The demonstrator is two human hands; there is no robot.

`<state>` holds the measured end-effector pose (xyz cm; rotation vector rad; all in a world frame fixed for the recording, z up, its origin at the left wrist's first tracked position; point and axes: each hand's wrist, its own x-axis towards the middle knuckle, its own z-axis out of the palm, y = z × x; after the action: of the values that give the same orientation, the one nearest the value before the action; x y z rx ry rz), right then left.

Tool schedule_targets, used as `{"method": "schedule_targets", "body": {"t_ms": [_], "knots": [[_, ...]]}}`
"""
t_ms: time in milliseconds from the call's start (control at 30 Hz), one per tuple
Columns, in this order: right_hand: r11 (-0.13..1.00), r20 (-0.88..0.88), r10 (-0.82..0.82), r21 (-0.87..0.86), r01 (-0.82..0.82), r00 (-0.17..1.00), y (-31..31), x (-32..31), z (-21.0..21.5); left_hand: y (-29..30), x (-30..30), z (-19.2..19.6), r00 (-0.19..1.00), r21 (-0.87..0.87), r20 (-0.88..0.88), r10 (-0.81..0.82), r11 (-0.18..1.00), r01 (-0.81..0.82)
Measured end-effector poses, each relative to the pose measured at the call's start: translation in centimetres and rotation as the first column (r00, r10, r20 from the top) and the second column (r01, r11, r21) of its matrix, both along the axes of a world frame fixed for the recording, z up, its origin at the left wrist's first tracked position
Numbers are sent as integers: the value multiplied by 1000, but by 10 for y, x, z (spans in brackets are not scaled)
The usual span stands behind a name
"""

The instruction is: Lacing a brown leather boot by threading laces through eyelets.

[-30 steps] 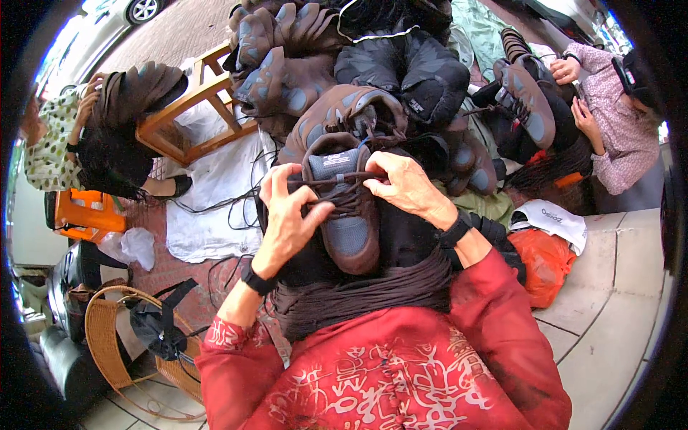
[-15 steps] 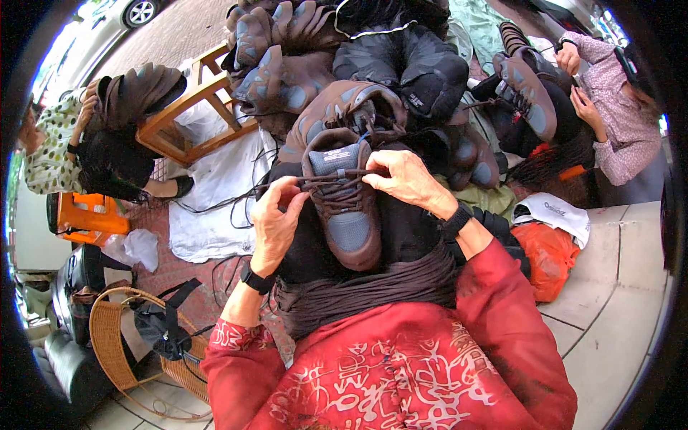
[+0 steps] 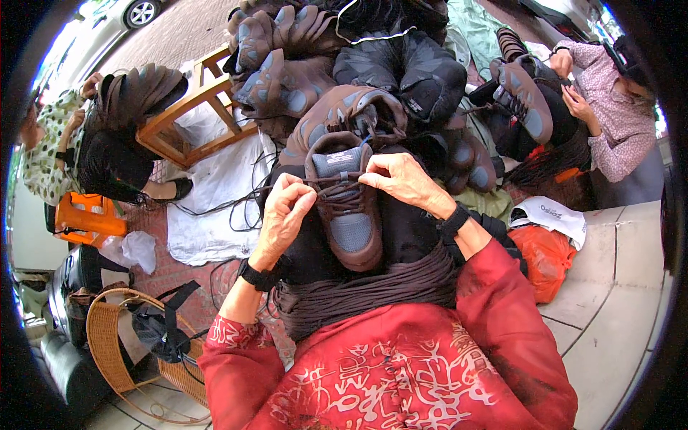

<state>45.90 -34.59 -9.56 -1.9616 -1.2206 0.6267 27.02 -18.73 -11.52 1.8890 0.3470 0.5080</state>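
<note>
On the person's lap (image 3: 403,233), between the two hands, a brown-and-grey shoe (image 3: 350,233) lies toe toward the body, its long axis pointing away. Left hand (image 3: 284,215) and right hand (image 3: 405,185) each pinch the dark lace (image 3: 335,188), drawn crosswise to that axis (the right fingertips sit nearer, over the shoe's edge).

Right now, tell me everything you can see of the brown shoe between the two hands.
The brown shoe looks suede-like, with a blue-grey, mesh-like toe panel and a blue-grey tongue bearing pale print. Dark brown laces cross its front; the left hand and right hand pinch lace near the top, one at each side. It appears to rest on the dark cloth over the person's lap, toe toward the body, opening away. Its underside is hidden.
</note>
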Motion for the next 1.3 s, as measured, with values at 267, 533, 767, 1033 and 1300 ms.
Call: {"method": "schedule_targets", "body": {"t_ms": [267,533,767,1033,1300], "knots": [[1000,11,-12,25,11,1000,1,0,-5,-5,-1,5,1000,182,-23,5,983,-1],[1000,77,8,24,-9,997,-1,-1,-6,-18,-11,14,999,412,40,16,911,-32],[999,50,6,39,-8,999,0,0,-6,-16,-5,9,944,357,122,308,873,-331],[1000,49,-2,25,1,999,3,-2,-5,-21,-3,11,988,-251,33,152,958,-139],[985,-538,-62,101,137,840,10,-1,-8,3,12,-6,962,-153,-244,118,975,-158]]}}
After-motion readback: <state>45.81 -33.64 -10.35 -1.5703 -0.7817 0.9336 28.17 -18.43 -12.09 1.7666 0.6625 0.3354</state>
